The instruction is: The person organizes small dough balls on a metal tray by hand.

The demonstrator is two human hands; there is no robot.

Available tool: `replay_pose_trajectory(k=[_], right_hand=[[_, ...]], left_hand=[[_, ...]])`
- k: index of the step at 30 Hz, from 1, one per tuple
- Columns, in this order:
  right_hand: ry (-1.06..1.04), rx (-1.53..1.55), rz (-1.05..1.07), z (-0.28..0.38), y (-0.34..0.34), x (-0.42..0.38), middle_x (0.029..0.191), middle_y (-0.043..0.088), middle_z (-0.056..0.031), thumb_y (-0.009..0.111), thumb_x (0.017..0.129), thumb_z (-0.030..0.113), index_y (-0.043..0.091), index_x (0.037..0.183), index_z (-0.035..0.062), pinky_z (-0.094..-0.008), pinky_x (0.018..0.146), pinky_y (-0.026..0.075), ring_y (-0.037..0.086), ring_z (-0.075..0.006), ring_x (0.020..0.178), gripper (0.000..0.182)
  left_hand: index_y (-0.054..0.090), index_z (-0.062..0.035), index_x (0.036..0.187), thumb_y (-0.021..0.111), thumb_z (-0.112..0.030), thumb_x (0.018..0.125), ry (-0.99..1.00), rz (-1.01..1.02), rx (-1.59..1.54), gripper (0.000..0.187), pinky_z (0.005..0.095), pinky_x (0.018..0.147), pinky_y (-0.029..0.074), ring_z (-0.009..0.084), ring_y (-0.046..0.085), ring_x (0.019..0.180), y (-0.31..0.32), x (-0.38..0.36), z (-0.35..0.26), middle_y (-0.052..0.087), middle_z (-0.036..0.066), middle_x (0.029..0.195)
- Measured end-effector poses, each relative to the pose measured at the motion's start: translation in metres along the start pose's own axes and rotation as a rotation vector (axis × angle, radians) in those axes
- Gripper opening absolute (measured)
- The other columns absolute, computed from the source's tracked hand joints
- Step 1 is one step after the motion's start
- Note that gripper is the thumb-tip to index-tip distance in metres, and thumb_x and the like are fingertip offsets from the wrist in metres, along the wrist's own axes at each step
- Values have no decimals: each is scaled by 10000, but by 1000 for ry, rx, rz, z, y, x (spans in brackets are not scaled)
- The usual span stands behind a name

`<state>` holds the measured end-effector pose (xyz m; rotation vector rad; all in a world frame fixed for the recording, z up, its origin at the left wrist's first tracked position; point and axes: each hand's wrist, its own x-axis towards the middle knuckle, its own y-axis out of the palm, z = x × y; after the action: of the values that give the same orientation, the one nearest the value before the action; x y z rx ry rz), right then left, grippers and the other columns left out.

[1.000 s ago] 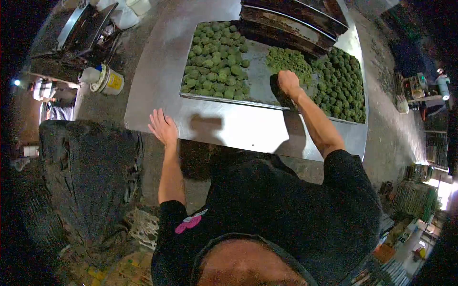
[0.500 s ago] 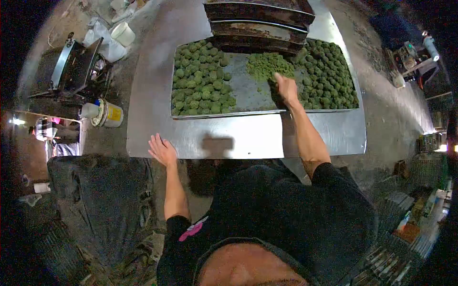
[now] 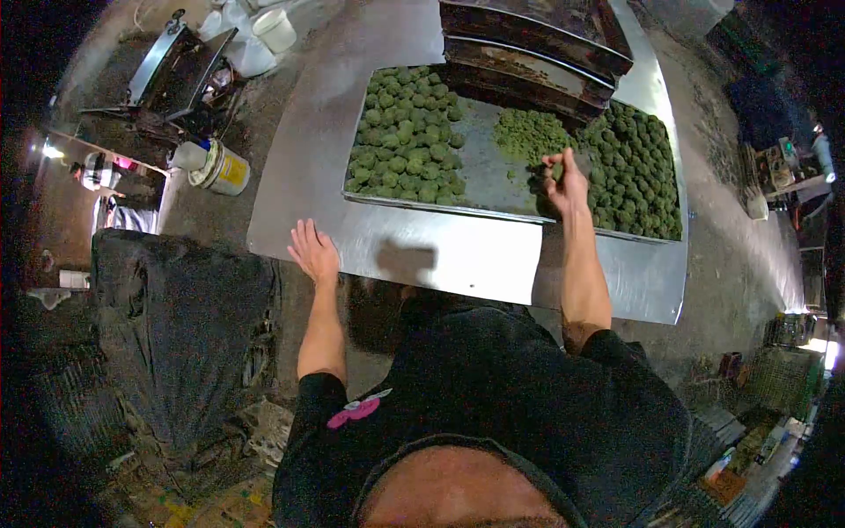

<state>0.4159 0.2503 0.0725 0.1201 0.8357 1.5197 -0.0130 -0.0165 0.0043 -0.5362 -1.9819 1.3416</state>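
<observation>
A: Head view, looking straight down. Steel counter (image 3: 414, 251) fills the middle. What sits on it?

B: One long shallow tray (image 3: 480, 172) across the far half. Left end packed with green balls (image 3: 407, 136). Right end packed with a second batch of green balls (image 3: 635, 167). Between the two, bare tray floor and a loose heap of green crumbled mix (image 3: 528, 132).

A: Right hand?

B: Right hand (image 3: 566, 180) is over the tray, just beside the right batch and near the loose heap. Fingers curled narrow around a small green lump (image 3: 557, 169); the lump is pinched at the fingertips, above the tray floor. Too small to tell whether the lump is fully round.

A: Left hand?

B: Left hand (image 3: 312, 251) lies flat on the near edge of the counter, fingers spread wide, holding nothing. Well apart from the tray.

A: Behind the tray?

B: Stacked dark trays (image 3: 537, 40) at the far edge, touching or overlapping the long tray's back rim.

A: Off the counter?

B: Left side: a bucket with a yellow label (image 3: 224, 169) on the floor, a white tub (image 3: 275, 31) farther back, a dark machine (image 3: 180, 62) beside it.
</observation>
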Motion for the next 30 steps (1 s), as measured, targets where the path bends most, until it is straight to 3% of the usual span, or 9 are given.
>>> replay_pose_trajectory(k=[1,6,10,13,18,21,24,26,30], right_hand=[[-15,-94,-5,-5,6,3,690,582,-71,488,916,424,521,722,88,-243,392,308,461,-116,490,389],[-88,-551,-256,-13,47,-1,459,380,16,516,892,431,404,537,139,-251,368,257,340,-106,372,473],[-204,-737,16,6,49,-21,607,542,-40,513,908,362,547,715,62,-236,419,356,485,-128,490,358],[-88,-262,144,17,44,-27,901,610,-98,494,929,289,498,1091,55,-276,567,516,604,-194,731,285],[71,74,80,-2,22,8,809,593,-79,473,929,393,524,953,70,-261,434,423,560,-173,599,328],[9,-230,26,-9,34,8,534,489,-35,473,923,426,519,696,87,-271,395,273,452,-134,463,410],[-262,-584,-122,-17,43,14,552,429,19,509,899,444,425,663,156,-242,386,241,314,-92,384,381],[-212,-721,-130,-4,50,2,624,504,-8,517,906,395,498,769,119,-256,391,296,393,-99,418,309],[-78,-415,102,4,45,-17,842,602,-100,508,924,323,504,1078,57,-258,445,440,565,-151,569,307]], left_hand=[[443,-133,1307,428,-198,868,12,-5,5,444,503,1094,123,267,261,1338,0,0,1,365,70,1406],[445,-137,1306,435,-199,864,12,-4,25,446,493,1099,114,256,254,1342,2,1,3,361,63,1411],[452,-141,1305,429,-213,865,-2,4,2,446,485,1103,102,249,252,1344,3,0,3,360,60,1414],[463,-140,1298,419,-220,868,0,-5,-30,440,484,1103,95,252,256,1343,0,0,1,369,63,1409],[470,-131,1293,413,-218,869,12,-25,-28,437,491,1099,103,261,267,1338,2,0,0,375,72,1405],[469,-126,1295,412,-219,869,10,-1,-13,439,497,1096,110,267,269,1337,-1,0,0,374,76,1407],[470,-122,1294,413,-219,869,8,14,-14,441,501,1094,114,272,268,1337,-2,1,1,372,78,1409],[472,-120,1293,413,-219,868,-6,15,-33,441,502,1094,114,274,267,1337,0,0,0,370,79,1410],[478,-119,1290,418,-218,865,-13,0,-41,440,502,1095,112,274,266,1338,-2,2,1,369,77,1412]])
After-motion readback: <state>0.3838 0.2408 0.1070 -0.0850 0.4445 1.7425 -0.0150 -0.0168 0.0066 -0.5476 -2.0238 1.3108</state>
